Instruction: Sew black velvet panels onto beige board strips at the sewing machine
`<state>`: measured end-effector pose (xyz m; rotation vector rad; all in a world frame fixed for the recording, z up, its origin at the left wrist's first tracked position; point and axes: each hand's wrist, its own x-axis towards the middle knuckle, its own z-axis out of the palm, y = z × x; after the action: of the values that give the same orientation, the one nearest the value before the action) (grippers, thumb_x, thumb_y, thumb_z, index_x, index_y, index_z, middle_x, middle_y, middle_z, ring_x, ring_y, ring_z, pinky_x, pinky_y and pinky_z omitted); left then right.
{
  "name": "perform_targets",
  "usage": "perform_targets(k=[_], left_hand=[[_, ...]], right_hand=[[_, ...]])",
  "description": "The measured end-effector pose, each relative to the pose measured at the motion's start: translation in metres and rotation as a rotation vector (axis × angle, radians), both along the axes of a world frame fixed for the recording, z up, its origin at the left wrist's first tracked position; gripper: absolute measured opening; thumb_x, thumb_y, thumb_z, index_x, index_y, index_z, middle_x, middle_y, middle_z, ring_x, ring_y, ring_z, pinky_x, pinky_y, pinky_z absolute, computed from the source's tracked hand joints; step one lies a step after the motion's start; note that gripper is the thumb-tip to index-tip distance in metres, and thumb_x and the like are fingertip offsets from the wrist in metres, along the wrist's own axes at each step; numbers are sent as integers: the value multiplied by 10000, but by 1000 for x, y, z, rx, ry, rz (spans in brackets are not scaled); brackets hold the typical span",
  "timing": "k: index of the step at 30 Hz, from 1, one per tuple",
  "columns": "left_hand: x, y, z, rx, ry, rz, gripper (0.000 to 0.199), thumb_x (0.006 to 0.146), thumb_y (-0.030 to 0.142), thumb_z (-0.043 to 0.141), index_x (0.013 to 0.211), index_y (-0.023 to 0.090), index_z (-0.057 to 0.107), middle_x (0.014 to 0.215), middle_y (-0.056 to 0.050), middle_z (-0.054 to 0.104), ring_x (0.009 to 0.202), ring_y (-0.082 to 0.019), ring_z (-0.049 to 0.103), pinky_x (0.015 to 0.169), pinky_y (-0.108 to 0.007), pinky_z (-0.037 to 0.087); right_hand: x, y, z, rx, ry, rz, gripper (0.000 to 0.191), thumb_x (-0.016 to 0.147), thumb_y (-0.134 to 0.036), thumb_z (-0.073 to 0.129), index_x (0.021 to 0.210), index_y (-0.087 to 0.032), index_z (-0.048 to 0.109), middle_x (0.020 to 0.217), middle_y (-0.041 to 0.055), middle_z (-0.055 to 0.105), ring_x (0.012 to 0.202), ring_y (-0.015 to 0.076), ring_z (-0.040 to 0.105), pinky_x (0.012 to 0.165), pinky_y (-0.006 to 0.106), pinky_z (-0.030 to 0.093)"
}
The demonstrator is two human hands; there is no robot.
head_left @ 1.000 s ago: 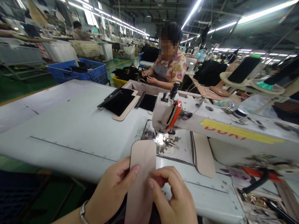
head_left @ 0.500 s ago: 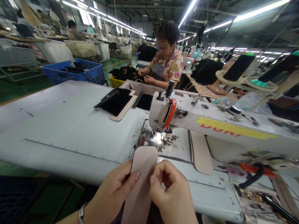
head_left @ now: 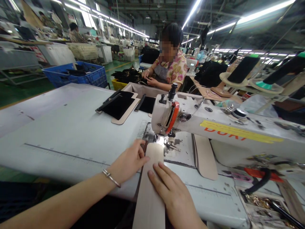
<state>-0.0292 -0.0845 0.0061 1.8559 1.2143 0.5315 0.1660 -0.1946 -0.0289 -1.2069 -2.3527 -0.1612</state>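
Head view: my right hand [head_left: 175, 192] lay flat, unclamped, on the long, round-cornered beige strip [head_left: 152, 197], pointing lengthwise from me toward the white sewing machine [head_left: 197, 114]; my left hand [head_left: 128, 163] touched the strip's edge, grip unclear.

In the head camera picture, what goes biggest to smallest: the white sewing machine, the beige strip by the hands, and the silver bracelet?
1. White sewing machine
2. Beige strip, with the right hand on it
3. Silver bracelet

Orange lettering [head_left: 220, 132] on sewing machine [head_left: 197, 115], half under yellow tape [head_left: 240, 131], unreadable
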Motion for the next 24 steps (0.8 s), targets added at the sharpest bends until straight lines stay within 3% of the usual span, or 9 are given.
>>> perform_targets(k=[3,6,12,24], left_hand=[[-2,27,-6,473,205,-177,374,902,228,582,1273,186,564,1217,-101,596,1115,-248,573,1018,-444,453],[-3,42,-14,649,286,-405,317,969,236,511,1268,172,596,1390,-97,532,1310,-243,459,1134,-433,368],[-1,50,-25,697,307,-445,382,1002,259,462,1363,156,532,1471,-95,480,1376,-215,417,1182,-426,326],[2,54,-34,701,288,-402,384,982,238,475,1349,137,527,1464,-103,486,1377,-219,421,1194,-447,319]], right_hand=[[4,17,-3,-64,-1,-86,464,934,-77,457,1373,-189,557,1426,84,534,1338,260,478,1042,424,522],[5,29,-9,-83,9,-94,487,923,-67,482,1385,-206,548,1437,86,521,1344,243,475,1066,415,505],[8,40,-19,-73,-17,-100,474,985,-127,434,1444,-238,477,1483,71,464,1377,239,433,1097,451,469],[4,43,-15,-42,37,-114,418,1008,-164,375,1385,-210,550,1425,90,531,1326,244,495,1026,448,511]])
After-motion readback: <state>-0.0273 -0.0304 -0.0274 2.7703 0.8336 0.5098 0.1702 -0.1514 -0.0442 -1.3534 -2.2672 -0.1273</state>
